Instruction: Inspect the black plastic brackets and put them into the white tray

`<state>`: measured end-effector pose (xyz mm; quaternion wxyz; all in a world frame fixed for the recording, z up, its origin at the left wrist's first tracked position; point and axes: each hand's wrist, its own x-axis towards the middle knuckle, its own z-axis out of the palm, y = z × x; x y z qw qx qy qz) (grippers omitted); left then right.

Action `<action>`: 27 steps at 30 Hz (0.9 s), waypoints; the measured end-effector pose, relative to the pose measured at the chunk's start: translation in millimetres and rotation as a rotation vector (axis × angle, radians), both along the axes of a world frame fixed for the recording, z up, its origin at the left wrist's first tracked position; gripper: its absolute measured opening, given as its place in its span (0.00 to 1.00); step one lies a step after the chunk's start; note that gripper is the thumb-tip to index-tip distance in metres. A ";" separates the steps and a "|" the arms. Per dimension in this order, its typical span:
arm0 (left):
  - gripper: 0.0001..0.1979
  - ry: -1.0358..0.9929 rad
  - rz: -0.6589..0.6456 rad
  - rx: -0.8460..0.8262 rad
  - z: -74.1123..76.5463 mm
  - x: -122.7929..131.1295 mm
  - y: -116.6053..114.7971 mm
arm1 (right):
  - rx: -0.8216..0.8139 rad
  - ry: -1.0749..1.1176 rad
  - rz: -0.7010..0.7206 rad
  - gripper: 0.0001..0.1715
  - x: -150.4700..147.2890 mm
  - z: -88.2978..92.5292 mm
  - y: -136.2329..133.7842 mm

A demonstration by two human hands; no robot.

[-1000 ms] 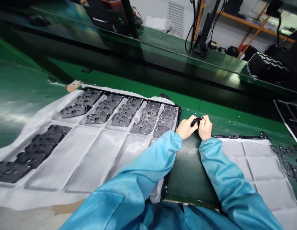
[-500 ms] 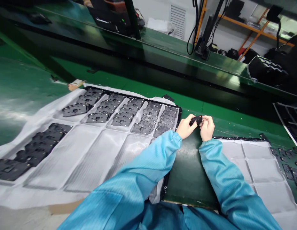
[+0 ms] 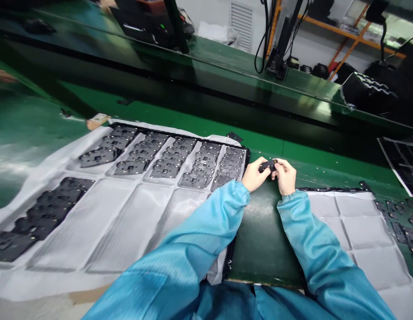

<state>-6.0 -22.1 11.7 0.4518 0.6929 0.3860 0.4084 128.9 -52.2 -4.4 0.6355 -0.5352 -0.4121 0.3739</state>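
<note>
Both hands hold one small black plastic part point(image 3: 266, 166) above the green bench between two trays. My left hand point(image 3: 254, 174) pinches its left end between thumb and fingers. At the other end, the closed fingers of my right hand point(image 3: 286, 177) grip the part near a small gold-coloured spot. Fingers cover much of it, so its full outline is hidden. Left of my hands lies a white-lined tray point(image 3: 113, 200) with compartments. Flat black plates point(image 3: 166, 164) with cut-outs overlap in rows in its far compartments, and more plates point(image 3: 56, 204) fill the near left one.
To the right is another white-lined tray point(image 3: 356, 229), its compartments bare. Loose black parts point(image 3: 404, 233) lie beyond it on the bench. One black piece point(image 3: 234, 136) sits behind the left tray. A dark ledge point(image 3: 206, 98) runs across the back, with a black stand point(image 3: 282, 49) above it.
The part has tilted to lie flatter, and my right fingers have come over its right end. Both hands have shifted slightly left in view. The camera view has moved a little.
</note>
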 end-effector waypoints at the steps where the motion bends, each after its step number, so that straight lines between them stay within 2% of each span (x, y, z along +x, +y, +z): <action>1: 0.03 -0.006 -0.003 -0.004 -0.3 0.2 0.4 | 0.006 0.014 0.002 0.13 -0.6 -0.3 0.0; 5: 0.03 -0.041 -0.043 -0.015 -0.6 0.7 1.8 | 0.006 0.093 -0.023 0.12 -1.7 0.4 0.5; 10: 0.05 -0.098 -0.247 -0.131 1.5 -2.8 6.1 | -0.021 0.192 -0.022 0.12 -3.0 5.9 -1.3; 13: 0.06 -0.094 -0.288 -0.171 5.2 -5.9 8.4 | -0.035 0.215 0.011 0.12 -4.6 9.5 -2.9; 18: 0.06 -0.094 -0.305 -0.187 11.6 -7.3 6.8 | -0.072 0.206 0.019 0.13 -5.8 12.4 -3.4; 22: 0.08 -0.119 -0.298 -0.240 9.0 -3.5 3.4 | -0.066 0.232 -0.013 0.10 -4.1 12.6 -1.5; 27: 0.16 -0.355 -0.193 -0.437 2.4 2.1 6.0 | -0.026 0.227 -0.122 0.11 -5.5 9.9 -0.2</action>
